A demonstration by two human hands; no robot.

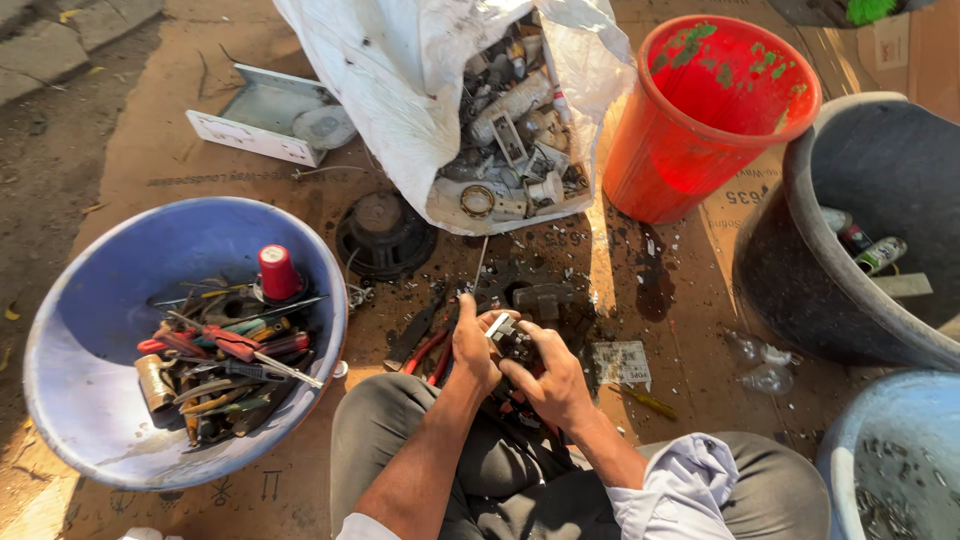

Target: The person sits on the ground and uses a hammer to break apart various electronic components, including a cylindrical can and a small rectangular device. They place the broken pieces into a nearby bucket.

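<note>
My left hand [472, 345] and my right hand [548, 380] meet just above my knees, both closed on a small dark metal part [512, 340] with a pale piece at its top. Under my hands lie red-handled pliers [430, 352] and other dark tools on the cardboard [150, 160]. A dark metal block [540, 298] sits just beyond my fingers. My grey trousers [480, 470] fill the bottom middle.
A blue basin [90, 400] full of several hand tools stands at left. A white sack [400, 90] of scrap parts lies ahead, with a dark speaker [385, 235] beside it. A red bucket [690, 130], a black tub [800, 260] and a pale blue tub [880, 440] stand at right.
</note>
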